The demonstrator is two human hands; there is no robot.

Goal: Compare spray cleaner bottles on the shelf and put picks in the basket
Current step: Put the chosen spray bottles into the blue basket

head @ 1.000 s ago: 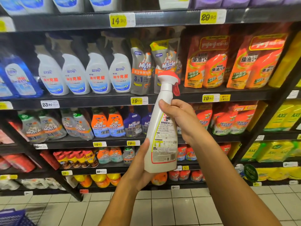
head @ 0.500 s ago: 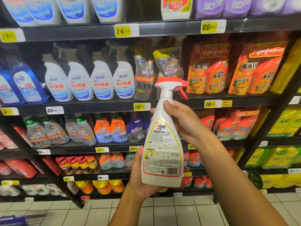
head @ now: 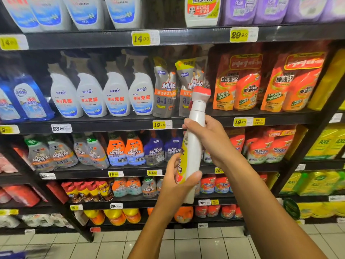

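I hold a white spray bottle [head: 194,146] with a red trigger head upright in front of the shelves. It is turned edge-on, so only a strip of its yellow and red label shows on the left. My right hand [head: 211,139] grips the bottle's upper body just below the neck. My left hand [head: 175,182] grips its lower part, thumb across the front. Behind it, white spray bottles [head: 115,94] with blue labels stand in a row on the shelf [head: 112,124]. The basket is a blurred blue corner [head: 11,255] at the bottom left.
Dark shelves [head: 186,37] fill the view with yellow price tags. Grey refill pouches [head: 166,86] and orange pouches [head: 240,83] sit right of the white sprays. Mr Muscle bottles [head: 115,152] line the shelf below. Yellow packs [head: 324,144] stand at right. Tiled floor [head: 112,245] lies below.
The bottle has been turned about its upright axis, from back label facing me to edge-on. Both hands kept their hold. The view shifted slightly downward and closer.
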